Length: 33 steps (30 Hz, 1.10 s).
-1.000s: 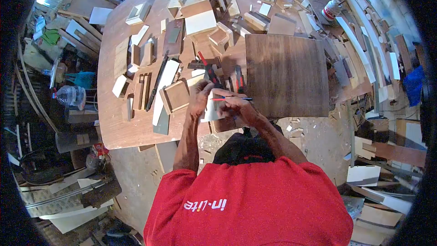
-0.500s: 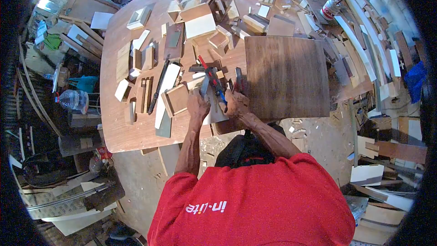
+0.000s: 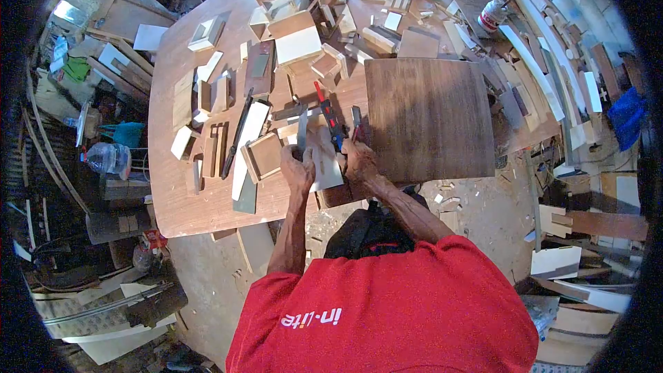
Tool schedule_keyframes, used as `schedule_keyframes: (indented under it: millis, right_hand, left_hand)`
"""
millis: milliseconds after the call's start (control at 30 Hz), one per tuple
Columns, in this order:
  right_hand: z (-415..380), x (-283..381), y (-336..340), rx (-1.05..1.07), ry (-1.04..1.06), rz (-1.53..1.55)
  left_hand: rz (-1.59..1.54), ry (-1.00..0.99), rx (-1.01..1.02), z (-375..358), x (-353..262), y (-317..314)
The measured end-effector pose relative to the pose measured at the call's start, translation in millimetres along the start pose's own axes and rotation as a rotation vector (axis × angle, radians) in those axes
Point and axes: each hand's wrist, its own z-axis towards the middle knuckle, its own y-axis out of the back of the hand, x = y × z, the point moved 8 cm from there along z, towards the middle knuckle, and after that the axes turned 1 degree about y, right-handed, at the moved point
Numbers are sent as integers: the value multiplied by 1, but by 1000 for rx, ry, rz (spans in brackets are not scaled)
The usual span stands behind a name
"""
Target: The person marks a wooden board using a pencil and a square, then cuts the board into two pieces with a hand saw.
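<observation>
My left hand [image 3: 298,170] is closed around the lower end of a flat grey strip [image 3: 302,128], which points away from me. Beside it, my right hand [image 3: 360,164] is closed at the front of the table, with a slim dark and red piece [image 3: 356,117] projecting past its fingers. What exactly the right hand grips I cannot tell. Between the hands, a red, black and blue tool [image 3: 330,116] lies lengthwise, its blue end close to the right fingers. A pale board [image 3: 326,169] is under the hands. Just left of my left hand rests a small wooden tray-like frame [image 3: 265,157].
A dark brown wooden panel [image 3: 431,117] covers the table's right side. Small wooden boxes [image 3: 297,47] and offcuts are heaped at the back. A black bar [image 3: 237,135] lies by a long white strip [image 3: 251,131] on the left. A white and red bottle [image 3: 492,15] stands back right.
The grey strip in my left hand has swung more upright, and the hands are slightly farther apart. A small wooden block by the red tool no longer shows. The view has shifted slightly.
</observation>
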Motion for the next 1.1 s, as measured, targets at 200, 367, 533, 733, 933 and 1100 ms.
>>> schedule_keyframes:
  millis: [200, 367, 533, 733, 933, 1100]
  right_hand:
    - [-3, 14, 15, -117, 92, -258]
    - [-5, 31, 83, -296, 63, -80]
    - [-22, 20, 164, -314, -43, 41]
    - [-41, 67, 265, -312, 363, -482]
    - [-70, -19, 288, -64, 220, -297]
    - [-92, -60, 314, -86, 219, -209]
  left_hand:
    - [-142, 7, -45, -21, -38, 22]
    - [-137, -185, -11, -27, -68, 24]
    - [-26, -351, 163, -32, -138, 31]
    - [182, -779, 601, -47, -212, -14]
    - [362, -1083, 785, -68, -285, -64]
    - [528, -1150, 1029, -83, -327, -116]
